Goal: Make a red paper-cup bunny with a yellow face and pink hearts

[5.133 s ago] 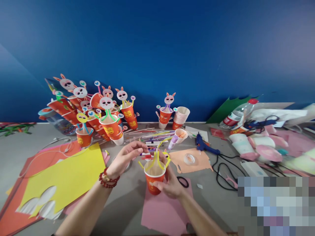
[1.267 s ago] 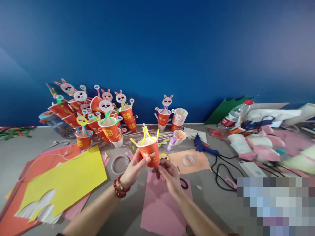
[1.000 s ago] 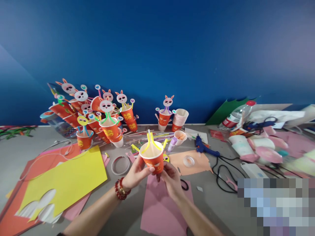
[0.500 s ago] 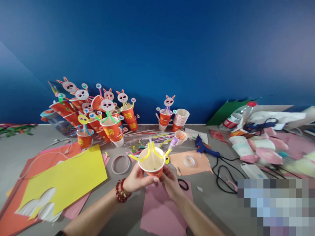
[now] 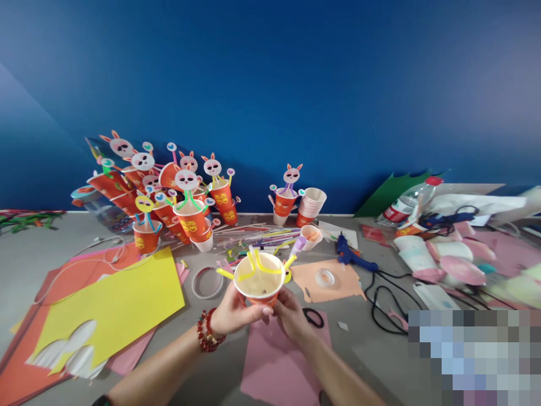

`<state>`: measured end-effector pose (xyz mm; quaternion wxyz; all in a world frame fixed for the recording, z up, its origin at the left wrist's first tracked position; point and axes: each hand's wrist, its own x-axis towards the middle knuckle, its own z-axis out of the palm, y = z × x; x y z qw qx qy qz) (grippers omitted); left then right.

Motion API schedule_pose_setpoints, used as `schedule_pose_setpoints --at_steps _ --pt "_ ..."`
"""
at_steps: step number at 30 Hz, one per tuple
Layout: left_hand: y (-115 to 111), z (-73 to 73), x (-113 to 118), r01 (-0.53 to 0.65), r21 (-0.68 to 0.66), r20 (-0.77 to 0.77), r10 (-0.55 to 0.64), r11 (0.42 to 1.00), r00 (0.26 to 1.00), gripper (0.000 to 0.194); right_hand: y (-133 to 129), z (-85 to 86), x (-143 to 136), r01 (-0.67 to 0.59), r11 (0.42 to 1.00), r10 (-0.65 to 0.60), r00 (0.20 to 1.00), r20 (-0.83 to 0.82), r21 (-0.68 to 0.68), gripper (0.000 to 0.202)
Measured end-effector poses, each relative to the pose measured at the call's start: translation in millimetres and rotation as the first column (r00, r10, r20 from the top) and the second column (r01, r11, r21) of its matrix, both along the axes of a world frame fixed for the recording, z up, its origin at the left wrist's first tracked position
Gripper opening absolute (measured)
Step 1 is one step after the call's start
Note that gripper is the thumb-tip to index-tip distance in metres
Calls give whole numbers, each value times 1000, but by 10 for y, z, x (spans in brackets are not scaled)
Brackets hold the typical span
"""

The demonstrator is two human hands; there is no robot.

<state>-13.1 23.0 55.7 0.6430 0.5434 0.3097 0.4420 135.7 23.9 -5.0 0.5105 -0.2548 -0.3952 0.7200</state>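
Both my hands hold a red paper cup [image 5: 258,288] above the table, its mouth tipped toward me. My left hand [image 5: 233,312] is closed round its left side and front, thumb across the front. My right hand [image 5: 291,313] grips the lower right side; its fingertips are partly hidden behind the cup. Bent yellow straws [image 5: 257,269] lie against the inside wall, their ends poking above the rim. A yellow straw [image 5: 225,273] sticks out on the left side, another [image 5: 289,263] on the right. Beneath the cup lies a pink paper sheet [image 5: 281,361].
Finished rabbit-faced cups [image 5: 189,217] crowd the back left. A cup stack [image 5: 310,206] stands behind, near loose straws [image 5: 262,232]. To the right are a blue glue gun [image 5: 355,255], clear tape [image 5: 325,277], a bottle [image 5: 408,202] and cables. Yellow paper [image 5: 127,304] lies left.
The cup has tilted slightly, its rim and straws shifting a little left and toward me. Both hands keep their hold on it.
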Motion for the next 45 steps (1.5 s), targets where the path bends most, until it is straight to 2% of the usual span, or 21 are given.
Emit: schedule_pose_setpoints --at_steps 9,23,27,36,42,45 --pt "-14 83 -55 22 -4 48 -22 1000 999 39 -30 36 -10 -44 999 44 999 31 -3 35" --pt "-18 180 -110 -3 57 15 2 998 1000 36 -18 31 26 -175 985 175 980 92 -10 32" --pt "-18 180 -108 -11 53 12 11 999 1000 36 -22 40 17 -179 984 180 980 89 -24 32" --pt "-18 65 -104 12 54 19 -13 998 1000 33 -29 4 -4 -143 989 144 989 38 -30 30" --pt "3 -79 -5 9 40 111 -14 999 994 53 -31 12 -11 -92 996 92 994 -51 -6 31" --pt "8 -183 34 -17 29 117 13 999 993 56 -36 35 -2 -42 999 41 998 -54 -13 33"
